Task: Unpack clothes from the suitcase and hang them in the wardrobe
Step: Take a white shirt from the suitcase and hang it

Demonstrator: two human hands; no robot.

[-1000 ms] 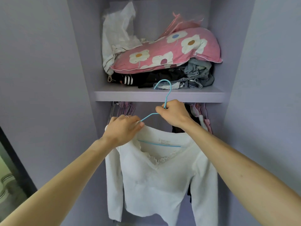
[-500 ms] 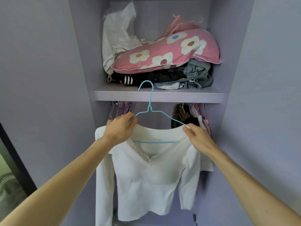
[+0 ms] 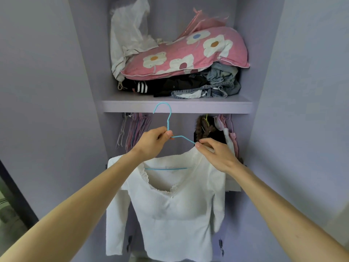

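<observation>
1. Left hand (image 3: 153, 140): thumb and fingers curled tight, pinching the blue wire hanger (image 3: 181, 136) right at the base of its neck.
2. Right hand (image 3: 217, 154): fingertips (image 3: 198, 145) pinch the right shoulder of the white top (image 3: 170, 205), where the wire arm runs into the fabric. The other fingers are loosely bent.
3. The top is on the hanger, held up in front of the open wardrobe (image 3: 85, 72), below the shelf (image 3: 207, 107). It is not on a rail yet. The suitcase is out of view.
4. Key relation: the hook stands straight up from the left hand, and its crown overlaps the shelf's front edge in this view. The rail is hidden under the shelf, so it is up and ahead of both hands.
5. The hanger's long axis runs left-right, roughly along the shelf edge, with the right arm sloping down. The hook opens to the left.
6. The left hand is nearer the hook, so my guess is it steers and the right only steadies the shoulder.
7. There is a free gap between the spare hangers (image 3: 136, 127) bunched on the left and the dark furry garment (image 3: 203, 127) on the right. That looks like the likely slot.
8. Materials: thin coated wire, likely springy. The top is a fine rib knit, soft, with a scalloped lace V-neck and long limp sleeves, so it could slide off the wire if tilted.
9. On the shelf: a pink flower-print pillow (image 3: 188, 53), crumpled denim (image 3: 221, 82) and a black item with white stripes (image 3: 141, 86).
</observation>
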